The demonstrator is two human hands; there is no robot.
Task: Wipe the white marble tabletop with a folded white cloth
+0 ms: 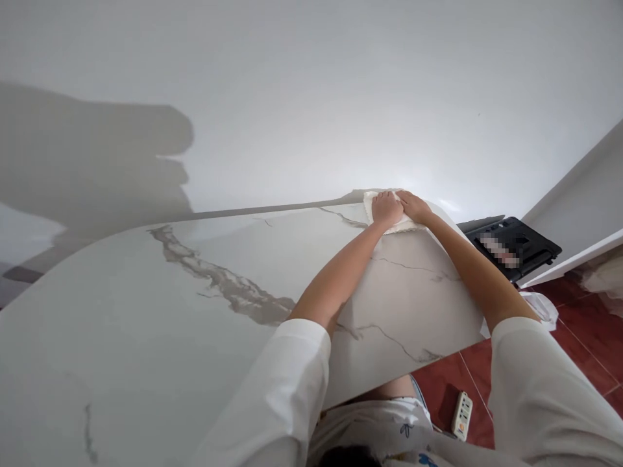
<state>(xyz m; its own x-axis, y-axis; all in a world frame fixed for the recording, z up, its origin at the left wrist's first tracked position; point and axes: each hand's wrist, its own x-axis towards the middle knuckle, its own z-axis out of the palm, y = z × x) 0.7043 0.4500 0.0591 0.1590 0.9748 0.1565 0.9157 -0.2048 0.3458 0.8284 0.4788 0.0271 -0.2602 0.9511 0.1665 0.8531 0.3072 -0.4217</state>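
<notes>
A white marble-patterned table [195,311] with grey veins stands against a white wall. At its far right corner lies a cream cloth [396,224]. My left hand [387,207] rests on the cloth with its fingers curled down over it. My right hand [413,205] lies beside it on the same cloth, fingers pressed together on the fabric. Both arms stretch forward from white sleeves.
A black case [516,250] sits on the floor past the table's right end, beside a white panel [579,214]. A white power strip [461,415] lies on the red tiled floor [584,337]. White crumpled material [540,305] lies near the table's right edge.
</notes>
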